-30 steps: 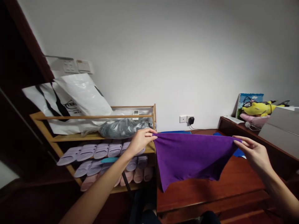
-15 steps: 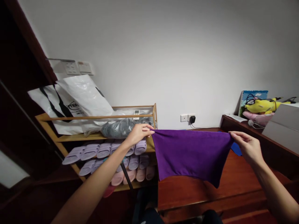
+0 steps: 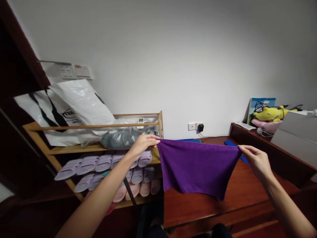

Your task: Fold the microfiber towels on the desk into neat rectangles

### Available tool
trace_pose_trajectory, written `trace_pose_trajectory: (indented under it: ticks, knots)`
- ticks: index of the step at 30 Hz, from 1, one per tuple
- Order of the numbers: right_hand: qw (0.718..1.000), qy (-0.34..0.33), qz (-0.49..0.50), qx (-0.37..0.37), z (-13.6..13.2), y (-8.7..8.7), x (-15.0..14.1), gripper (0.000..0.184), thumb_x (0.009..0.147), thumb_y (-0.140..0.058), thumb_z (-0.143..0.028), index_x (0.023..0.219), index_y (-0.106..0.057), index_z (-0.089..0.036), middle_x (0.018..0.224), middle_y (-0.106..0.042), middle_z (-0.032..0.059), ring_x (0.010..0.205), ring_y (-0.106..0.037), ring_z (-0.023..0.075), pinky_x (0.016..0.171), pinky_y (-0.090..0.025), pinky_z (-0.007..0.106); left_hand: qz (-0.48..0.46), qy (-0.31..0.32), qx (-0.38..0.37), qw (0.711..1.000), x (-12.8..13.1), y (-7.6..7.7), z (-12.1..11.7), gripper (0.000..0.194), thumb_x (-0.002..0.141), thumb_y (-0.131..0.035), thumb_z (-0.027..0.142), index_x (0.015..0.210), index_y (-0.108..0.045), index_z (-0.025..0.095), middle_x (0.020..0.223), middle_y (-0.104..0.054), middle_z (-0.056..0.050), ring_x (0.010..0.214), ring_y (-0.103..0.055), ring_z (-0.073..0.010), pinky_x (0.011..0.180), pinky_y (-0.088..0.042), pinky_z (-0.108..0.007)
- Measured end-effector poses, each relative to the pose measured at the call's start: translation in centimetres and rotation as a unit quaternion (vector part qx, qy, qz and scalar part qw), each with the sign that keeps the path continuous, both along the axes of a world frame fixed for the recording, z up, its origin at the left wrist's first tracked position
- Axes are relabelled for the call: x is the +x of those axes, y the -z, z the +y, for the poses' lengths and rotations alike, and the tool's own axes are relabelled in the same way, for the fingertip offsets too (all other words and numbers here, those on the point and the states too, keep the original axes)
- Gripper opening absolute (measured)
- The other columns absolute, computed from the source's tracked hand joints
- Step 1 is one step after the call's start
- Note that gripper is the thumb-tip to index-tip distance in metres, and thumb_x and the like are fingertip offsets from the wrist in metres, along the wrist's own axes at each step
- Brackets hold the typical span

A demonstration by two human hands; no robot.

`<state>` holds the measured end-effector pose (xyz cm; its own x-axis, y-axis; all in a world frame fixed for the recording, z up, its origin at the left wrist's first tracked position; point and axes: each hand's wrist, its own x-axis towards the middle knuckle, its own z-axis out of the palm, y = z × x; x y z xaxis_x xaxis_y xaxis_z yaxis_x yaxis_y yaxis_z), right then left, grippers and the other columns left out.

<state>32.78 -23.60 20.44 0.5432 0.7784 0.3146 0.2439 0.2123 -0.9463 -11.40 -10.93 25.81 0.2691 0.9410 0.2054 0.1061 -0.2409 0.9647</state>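
Okay, so the purple cloth (image 3: 198,168) has been opened out and is held up over the table (image 3: 262,188), but it hasn't been laid down; whether it's doubled over can't be told. One top corner is pinched between thumb and fingers by the left hand (image 3: 143,145), the other by the right hand (image 3: 256,161). Soft, matte fabric, it'd be guessed: top edge pulled nearly straight, bottom hem left wavy. Glossy reddish wood is shown below, and smooth, rubbery-looking slippers (image 3: 68,169) are lined up on the wooden rack (image 3: 37,140) at left.
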Motion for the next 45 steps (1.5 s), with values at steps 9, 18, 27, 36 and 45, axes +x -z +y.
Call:
trace_pose_trajectory:
  ticks: [9, 18, 27, 36, 45]
  knots:
    - [0.998, -0.05, 0.018, -0.027, -0.2, -0.9, -0.7, 0.047, 0.061, -0.074, -0.046, 0.1, -0.069, -0.02, 0.092, -0.073, 0.0066, 0.088, -0.066, 0.0221, 0.08, -0.052, 0.03, -0.06, -0.031, -0.007, 0.998, 0.4, 0.7, -0.4, 0.039, 0.057, -0.08, 0.038, 0.088, -0.071, 0.015, 0.061, -0.064, 0.002, 0.051, -0.051, -0.007, 0.055, -0.043, -0.022]
    - [0.998, -0.034, -0.047, -0.031, -0.4, -1.5, -0.6, 0.054, 0.051, -0.076, -0.055, 0.09, -0.072, -0.018, 0.079, -0.073, 0.008, 0.077, -0.067, 0.0235, 0.067, -0.053, 0.03, -0.019, -0.022, 0.001, 1.0, 0.2, 1.7, -0.9, 0.038, 0.058, -0.078, 0.037, 0.089, -0.072, 0.015, 0.077, -0.072, -0.005, 0.064, -0.06, -0.0136, 0.061, -0.047, -0.025]
    - [0.969, -0.023, -0.237, -0.072, -1.4, -2.0, 0.3, 0.048, 0.059, -0.066, -0.063, 0.08, -0.07, -0.019, 0.074, -0.072, 0.0071, 0.073, -0.066, 0.024, 0.059, -0.049, 0.03, 0.166, -0.08, 0.156, 0.971, -0.7, -1.1, -3.2, 0.025, 0.065, -0.071, 0.042, 0.075, -0.071, 0.019, 0.074, -0.073, -0.002, 0.073, -0.065, -0.0209, 0.068, -0.049, -0.028]
    - [0.913, 0.015, -0.408, -0.003, -3.7, -3.6, 2.3, 0.039, 0.073, -0.054, -0.061, 0.08, -0.06, -0.023, 0.102, -0.063, 0.0078, 0.088, -0.06, 0.0213, 0.071, -0.049, 0.032, 0.238, -0.008, 0.247, 0.939, -1.7, -4.9, -7.3, 0.024, 0.075, -0.06, 0.045, 0.074, -0.062, 0.02, 0.093, -0.066, -0.004, 0.09, -0.06, -0.0187, 0.083, -0.046, -0.03]
    - [0.987, -0.029, -0.156, -0.034, -7.1, -5.4, 3.1, 0.033, 0.059, -0.075, -0.047, 0.08, -0.063, -0.026, 0.076, -0.065, 0.0063, 0.066, -0.057, 0.016, 0.056, -0.045, 0.026, 0.127, 0.033, 0.059, 0.99, -3.6, -5.3, -10.9, 0.027, 0.068, -0.069, 0.042, 0.076, -0.057, 0.02, 0.058, -0.06, 0.005, 0.051, -0.052, -0.0093, 0.048, -0.039, -0.017]
